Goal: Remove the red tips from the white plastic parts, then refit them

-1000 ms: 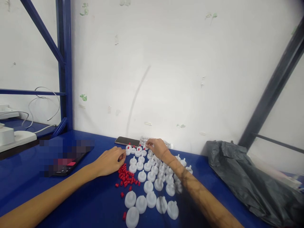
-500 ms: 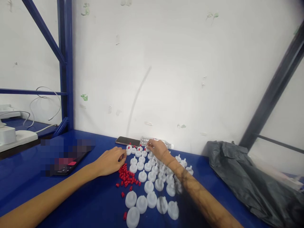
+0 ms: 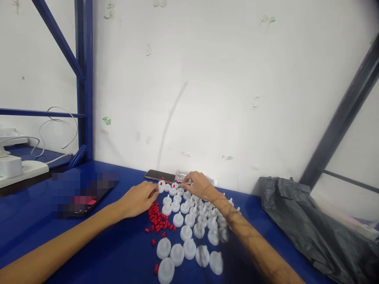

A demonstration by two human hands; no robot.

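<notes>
Many white spouted caps (image 3: 178, 219) stand in loose rows on the blue table. Some in the far rows wear small red tips on their spouts. My right hand (image 3: 198, 184) reaches over the far rows, its thumb and index finger pinched on a small red tip (image 3: 180, 185) atop a white cap. My left hand (image 3: 143, 199) is curled, fingertips together, beside the left end of the far rows. What its fingers hold, if anything, is hidden. Just below it lies a pile of small red tips (image 3: 156, 217), with a few strays nearer me.
A phone (image 3: 160, 176) and a clear plastic bottle (image 3: 182, 176) lie along the wall behind the caps. On the left is a dark, partly blurred-out device (image 3: 85, 207). A grey plastic bag (image 3: 293, 213) covers the right side. Blue rack posts (image 3: 88, 79) rise at the left.
My right hand has shifted slightly left, its fingertips now at a red tip on a neighbouring cap. My left hand stays nearly in place. The view has shifted slightly.
</notes>
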